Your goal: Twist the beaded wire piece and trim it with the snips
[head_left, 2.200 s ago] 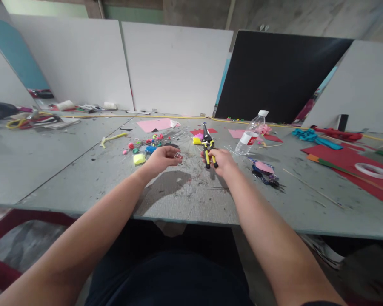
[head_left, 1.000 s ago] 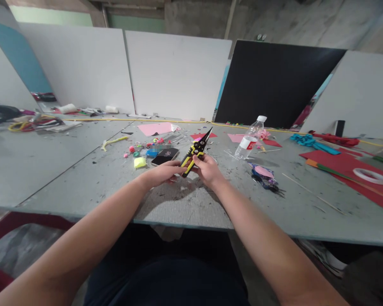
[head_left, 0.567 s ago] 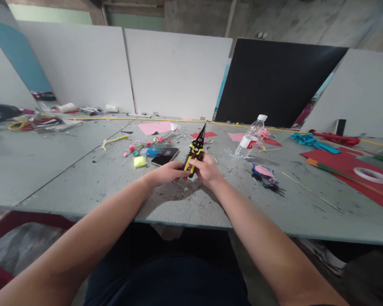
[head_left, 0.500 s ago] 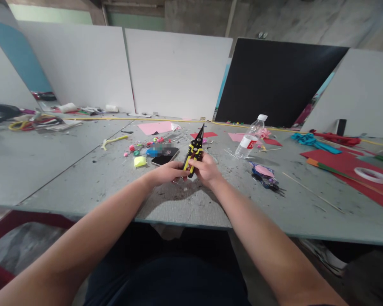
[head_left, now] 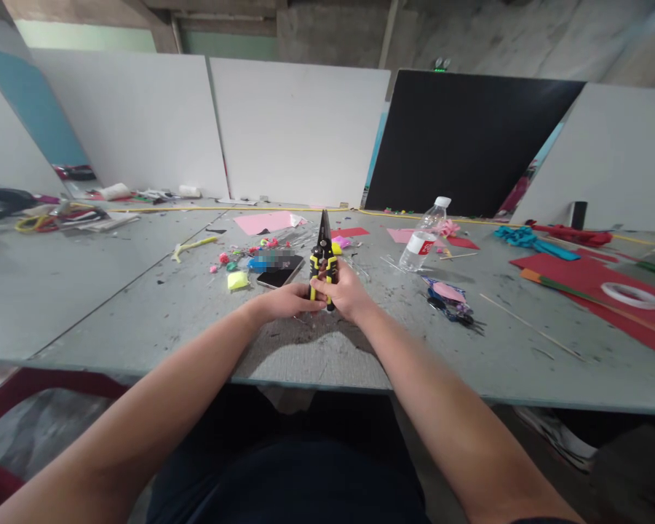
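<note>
Yellow-and-black wire-stripping pliers (head_left: pixel 323 256) stand upright between my hands, jaws pointing away from me, above the table's front part. My right hand (head_left: pixel 349 290) is wrapped round the handles from the right. My left hand (head_left: pixel 290 300) closes on the lower end of the left handle, its fingers partly hidden. Just beyond my left hand lies a dark phone (head_left: pixel 282 271), with a pale yellow packet (head_left: pixel 237 281) to its left. Small pink and red bits (head_left: pixel 223 258) are scattered behind them.
A clear water bottle (head_left: pixel 421 240) stands right of the pliers. Nearer me are dark-handled scissors (head_left: pixel 446 311) and a thin stick (head_left: pixel 529 326). Red sheets (head_left: pixel 546 273) with a white tape roll (head_left: pixel 633 295) lie far right. White and black boards (head_left: pixel 469 145) line the back.
The pliers have turned from leaning right to nearly straight ahead, with their tip moving left. Both hands keep hold of them. The whole view has shifted slightly.
</note>
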A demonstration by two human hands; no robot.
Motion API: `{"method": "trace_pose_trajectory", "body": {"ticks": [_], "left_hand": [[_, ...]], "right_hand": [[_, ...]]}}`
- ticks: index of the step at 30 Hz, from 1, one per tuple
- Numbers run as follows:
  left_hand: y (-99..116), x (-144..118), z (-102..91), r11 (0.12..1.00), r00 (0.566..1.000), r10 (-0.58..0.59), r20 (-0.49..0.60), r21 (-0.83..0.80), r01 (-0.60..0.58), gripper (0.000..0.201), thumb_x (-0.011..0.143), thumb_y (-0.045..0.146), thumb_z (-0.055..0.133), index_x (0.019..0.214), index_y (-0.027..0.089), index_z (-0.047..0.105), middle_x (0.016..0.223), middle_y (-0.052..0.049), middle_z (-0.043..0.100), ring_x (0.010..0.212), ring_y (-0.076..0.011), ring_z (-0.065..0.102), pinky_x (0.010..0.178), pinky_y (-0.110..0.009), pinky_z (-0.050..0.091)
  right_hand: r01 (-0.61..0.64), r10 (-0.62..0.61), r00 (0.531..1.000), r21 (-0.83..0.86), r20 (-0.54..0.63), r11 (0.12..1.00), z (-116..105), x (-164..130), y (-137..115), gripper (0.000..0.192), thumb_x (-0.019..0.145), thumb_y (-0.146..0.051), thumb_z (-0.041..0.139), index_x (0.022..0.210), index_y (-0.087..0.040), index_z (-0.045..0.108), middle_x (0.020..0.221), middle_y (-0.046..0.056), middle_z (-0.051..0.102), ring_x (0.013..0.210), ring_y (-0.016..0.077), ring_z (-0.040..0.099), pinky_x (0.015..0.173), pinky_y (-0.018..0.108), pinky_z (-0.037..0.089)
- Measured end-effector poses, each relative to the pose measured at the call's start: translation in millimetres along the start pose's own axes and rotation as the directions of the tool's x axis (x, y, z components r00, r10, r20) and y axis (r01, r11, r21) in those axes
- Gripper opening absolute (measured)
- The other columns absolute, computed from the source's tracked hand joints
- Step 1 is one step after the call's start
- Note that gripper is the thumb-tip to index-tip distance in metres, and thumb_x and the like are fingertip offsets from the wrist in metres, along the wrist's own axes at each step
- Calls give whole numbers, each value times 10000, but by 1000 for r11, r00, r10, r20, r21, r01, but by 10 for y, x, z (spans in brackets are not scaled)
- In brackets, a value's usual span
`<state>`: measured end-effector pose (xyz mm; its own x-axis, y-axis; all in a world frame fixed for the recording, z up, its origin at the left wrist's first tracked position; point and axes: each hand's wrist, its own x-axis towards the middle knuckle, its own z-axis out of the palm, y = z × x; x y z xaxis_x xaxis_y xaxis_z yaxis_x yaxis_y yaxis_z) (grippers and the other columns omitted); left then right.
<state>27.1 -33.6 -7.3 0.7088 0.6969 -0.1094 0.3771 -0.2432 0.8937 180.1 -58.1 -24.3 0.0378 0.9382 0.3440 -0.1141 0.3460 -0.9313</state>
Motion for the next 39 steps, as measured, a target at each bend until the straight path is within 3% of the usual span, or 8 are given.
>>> {"method": "trace_pose_trajectory", "body": {"ticks": [6,10,12,17,20,24,33,39], "left_hand": [[-35,20,2,998,1000,2,-13,57,-1,245,754,388,725,738,156,646,686,-25,645,525,-96,467,485,-239,337],[-48,-25,-55,1000,994,-27,-107,13,28,281,753,415,730,740,164,602,686,-17,644,508,-94,475,487,-243,371],[-51,-43,-86,1000,997,5,-82,-20,-6,273,769,411,723,790,168,601,726,-17,661,519,-90,489,509,-244,397],[-41,-42,-113,1000,995,-20,-101,-22,18,279,781,422,716,799,159,626,822,-54,714,557,-101,530,565,-266,438],[-7,-55,-110,998,994,-39,-106,-46,34,298,782,440,715,824,153,649,859,-64,723,569,-103,536,576,-269,439],[40,-98,-103,998,997,-7,-79,-68,1,308,811,455,685,822,148,661,837,-46,693,569,-88,514,571,-249,422],[-23,-94,-110,999,1000,25,-4,-26,-25,310,701,421,784,773,144,665,696,-7,627,673,-149,594,700,-302,492],[-22,-107,-110,992,995,90,39,-96,-86,333,721,441,774,840,134,720,735,-25,663,673,-141,565,707,-300,474]], "right_hand": [[-11,-7,995,-184,-96,983,-24,45,-11,352,610,-293,809,753,-239,492,623,-89,507,565,106,475,562,248,411],[-65,-58,968,-470,-243,881,-216,91,-12,416,556,-312,866,631,-231,465,601,-64,512,571,117,455,556,256,362],[-79,-59,962,-482,-266,873,-311,103,-8,414,574,-369,859,629,-231,473,589,-59,507,556,116,442,532,253,348],[-112,99,988,-116,-115,987,-318,82,-24,362,648,-412,799,665,-242,479,502,-87,409,440,87,344,422,228,269],[-164,161,986,155,34,974,-240,39,-95,345,614,-363,819,666,-231,505,507,-84,419,440,77,351,406,215,263],[-130,106,990,348,88,928,-184,-27,-193,317,585,-345,863,744,-201,629,590,-58,517,523,76,445,455,205,351],[-196,191,981,287,45,938,-71,-71,-130,485,637,-624,801,775,-202,604,607,-30,575,487,82,473,391,194,305],[-212,201,977,278,66,937,-104,-60,-82,443,573,-470,871,843,-217,629,764,-21,617,649,109,554,480,201,412]]}}
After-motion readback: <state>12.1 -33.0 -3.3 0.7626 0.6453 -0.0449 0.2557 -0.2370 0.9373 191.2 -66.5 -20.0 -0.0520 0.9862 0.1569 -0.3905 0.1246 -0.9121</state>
